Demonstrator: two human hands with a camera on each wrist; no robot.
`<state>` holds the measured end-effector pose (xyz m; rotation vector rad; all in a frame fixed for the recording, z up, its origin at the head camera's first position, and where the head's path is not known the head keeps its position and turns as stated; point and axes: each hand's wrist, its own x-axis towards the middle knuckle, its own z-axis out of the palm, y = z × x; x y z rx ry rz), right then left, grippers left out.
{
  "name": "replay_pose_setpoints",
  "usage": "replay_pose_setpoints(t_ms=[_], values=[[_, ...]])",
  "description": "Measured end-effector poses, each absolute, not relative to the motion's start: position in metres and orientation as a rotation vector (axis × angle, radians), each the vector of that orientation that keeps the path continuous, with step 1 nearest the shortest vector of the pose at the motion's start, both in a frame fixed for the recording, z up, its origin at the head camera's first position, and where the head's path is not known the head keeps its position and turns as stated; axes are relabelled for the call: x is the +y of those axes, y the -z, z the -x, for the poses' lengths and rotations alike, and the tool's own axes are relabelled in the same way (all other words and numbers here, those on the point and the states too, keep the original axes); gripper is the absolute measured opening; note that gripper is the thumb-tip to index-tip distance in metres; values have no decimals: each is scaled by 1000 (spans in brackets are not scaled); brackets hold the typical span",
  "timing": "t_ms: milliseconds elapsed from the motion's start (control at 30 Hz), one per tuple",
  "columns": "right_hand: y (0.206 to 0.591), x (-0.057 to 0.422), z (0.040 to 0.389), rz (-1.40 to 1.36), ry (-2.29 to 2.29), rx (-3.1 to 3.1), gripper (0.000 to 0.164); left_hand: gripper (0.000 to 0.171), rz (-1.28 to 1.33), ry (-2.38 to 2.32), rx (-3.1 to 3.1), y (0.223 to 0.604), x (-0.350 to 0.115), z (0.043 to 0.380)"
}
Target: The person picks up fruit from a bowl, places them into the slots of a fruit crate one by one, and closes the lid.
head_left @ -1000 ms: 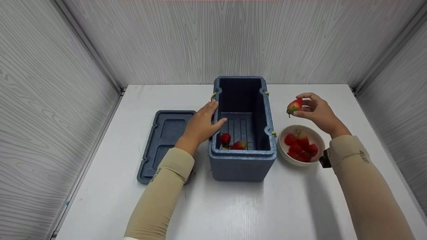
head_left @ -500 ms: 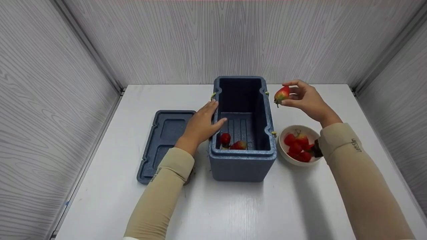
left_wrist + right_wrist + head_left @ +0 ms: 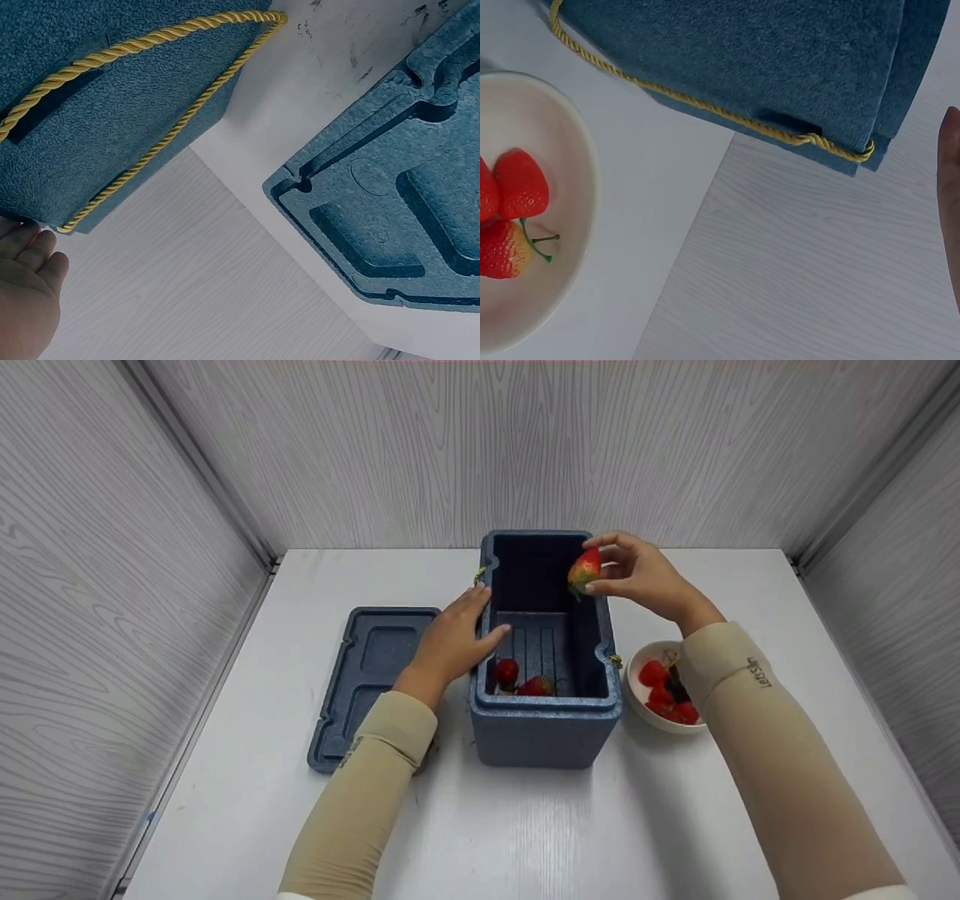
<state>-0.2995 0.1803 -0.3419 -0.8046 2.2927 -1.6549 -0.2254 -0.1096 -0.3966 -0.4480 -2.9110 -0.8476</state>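
Note:
In the head view my right hand [image 3: 645, 577] pinches a red and yellow-green strawberry [image 3: 585, 571] between thumb and fingers, over the right rim toward the far end of a deep blue foam box [image 3: 546, 735]. Two strawberries, one of them red and rounded [image 3: 507, 671] and the other reddish-green [image 3: 537, 686], lie on the box floor at its near end. With fingers extended, my left hand [image 3: 454, 641] rests on the box's left rim, its thumb reaching over the inside. Only part of the left hand [image 3: 26, 300] shows in the left wrist view, beside the box's wall.
Right of the box stands a cream bowl [image 3: 585, 225] with several strawberries, partly covered by my right sleeve. The box's grooved lid [image 3: 341, 690] lies flat at left, under my left forearm. Yellow rope handles [image 3: 172, 34] hang along the box's sides. Wood-grain walls [image 3: 390, 450] enclose the white table.
My right hand has carried the strawberry from above the bowl leftward, first rising away, to over the box's right rim. My left hand has stayed on the left rim.

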Motion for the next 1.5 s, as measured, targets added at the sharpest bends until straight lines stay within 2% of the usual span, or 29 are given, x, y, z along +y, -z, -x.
replay_pose_setpoints(t_ms=[367, 1133, 1400, 1500], values=[[346, 154, 298, 914, 1555, 2262, 52, 71, 426, 800, -2934, 394, -105, 226], [353, 120, 290, 1010, 1029, 2232, 48, 71, 418, 813, -2938, 395, -104, 224], [357, 114, 287, 1024, 978, 2205, 34, 71, 430, 816, -2931, 395, -105, 224], [358, 113, 287, 1040, 962, 2204, 33, 71, 430, 827, -2927, 395, -105, 224]])
